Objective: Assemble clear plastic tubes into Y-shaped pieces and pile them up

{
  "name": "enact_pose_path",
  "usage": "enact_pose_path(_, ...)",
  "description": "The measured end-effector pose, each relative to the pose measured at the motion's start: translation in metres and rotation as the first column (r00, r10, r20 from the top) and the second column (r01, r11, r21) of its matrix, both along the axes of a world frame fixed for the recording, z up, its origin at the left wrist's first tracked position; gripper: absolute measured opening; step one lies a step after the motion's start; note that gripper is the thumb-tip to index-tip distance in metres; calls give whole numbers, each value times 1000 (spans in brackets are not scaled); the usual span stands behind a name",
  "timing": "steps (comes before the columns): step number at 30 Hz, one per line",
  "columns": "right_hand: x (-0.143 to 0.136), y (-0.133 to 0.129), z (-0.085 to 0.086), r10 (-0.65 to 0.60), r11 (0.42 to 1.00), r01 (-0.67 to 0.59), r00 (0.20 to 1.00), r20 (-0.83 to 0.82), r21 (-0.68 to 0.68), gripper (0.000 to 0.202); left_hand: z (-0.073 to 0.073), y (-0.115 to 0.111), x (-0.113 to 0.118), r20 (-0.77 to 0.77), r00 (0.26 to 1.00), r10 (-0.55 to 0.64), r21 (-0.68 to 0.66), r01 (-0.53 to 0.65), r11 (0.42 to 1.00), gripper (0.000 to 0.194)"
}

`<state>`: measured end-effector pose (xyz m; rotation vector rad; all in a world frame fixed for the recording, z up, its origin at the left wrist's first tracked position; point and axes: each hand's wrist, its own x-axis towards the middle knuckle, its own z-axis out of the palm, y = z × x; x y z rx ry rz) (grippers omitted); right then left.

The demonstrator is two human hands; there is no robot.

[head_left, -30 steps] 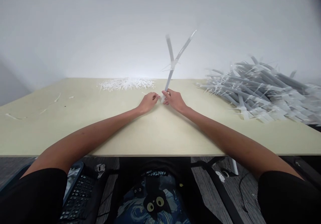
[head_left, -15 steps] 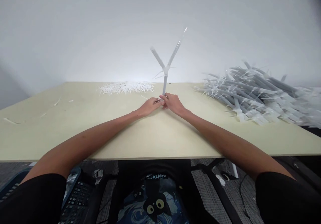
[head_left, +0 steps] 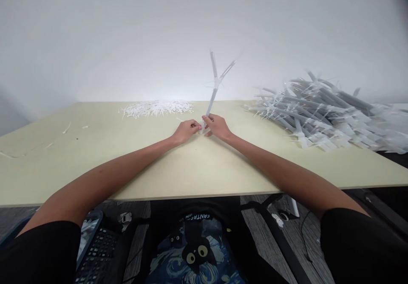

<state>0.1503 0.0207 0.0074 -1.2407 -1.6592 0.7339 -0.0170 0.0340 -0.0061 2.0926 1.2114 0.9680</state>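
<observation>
Nearest thing is the front of a dark shirt (head_left: 197, 254) with a wide-eyed black cat on swirly blue. Lettering above the cat reads "FANTAS" as far as I can make out; the smaller line with it is too tiny to read. That's the only writing I can make out. A basket (head_left: 102, 250) sits low on the left, below the pale tabletop (head_left: 153, 182).

Past bare tabletop, both hands meet around the middle. The right hand (head_left: 218, 127) has thumb and fingers closed on the stem of a grey Y-shaped tube (head_left: 212, 100), low down near its whitish bottom end. The left hand (head_left: 184, 132) has its fingers curled in at that end, but whether they're actually pinching anything, I can't tell.

The tube stands over the table, long axis running upward with a slight lean right. One arm of the Y points up and a touch left, the other up and right.

Further back: loose white ties (head_left: 157, 108) spread left of the tube, a big heap of similar grey tubes (head_left: 321, 105) to the right, then plain wall (head_left: 127, 33).
</observation>
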Motion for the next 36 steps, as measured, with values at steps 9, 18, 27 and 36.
enact_pose_path(9, -5, -1, -1, 195, 965, -235, 942, -274, -120, 20, 5, -3, -1, -78, 996, 39, 45, -36, 998, 21)
enact_pose_path(18, 6, 3, 1, 372, 890, -429, 879, -300, -154, 31, 2, 6, -6, 75, 994, -82, -83, 88, 993, 22)
enact_pose_path(27, 7, 4, 2, 269, 925, -332, 917, -294, -187, 32, 7, 8, -15, 65, 965, -255, -143, 262, 954, 31)
enact_pose_path(36, 8, 6, 3, 223, 961, -232, 972, -75, -152, 35, 5, 9, -12, -13, 994, -112, -75, 111, 991, 31)
